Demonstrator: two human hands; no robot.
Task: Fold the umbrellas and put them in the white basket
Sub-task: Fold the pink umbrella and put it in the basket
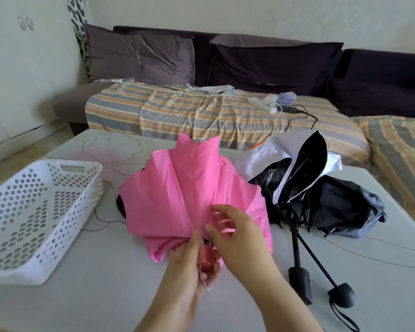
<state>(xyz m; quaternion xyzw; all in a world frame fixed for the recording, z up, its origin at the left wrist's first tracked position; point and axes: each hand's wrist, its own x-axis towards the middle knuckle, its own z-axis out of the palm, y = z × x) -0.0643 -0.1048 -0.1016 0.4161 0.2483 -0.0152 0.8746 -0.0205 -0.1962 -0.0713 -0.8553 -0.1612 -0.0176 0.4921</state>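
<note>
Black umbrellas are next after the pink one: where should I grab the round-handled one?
Take the round handle, coming from the near right. It sticks out toward you on a bare shaft, free on the table, while its canopy is tangled with the other umbrella's.
</note>
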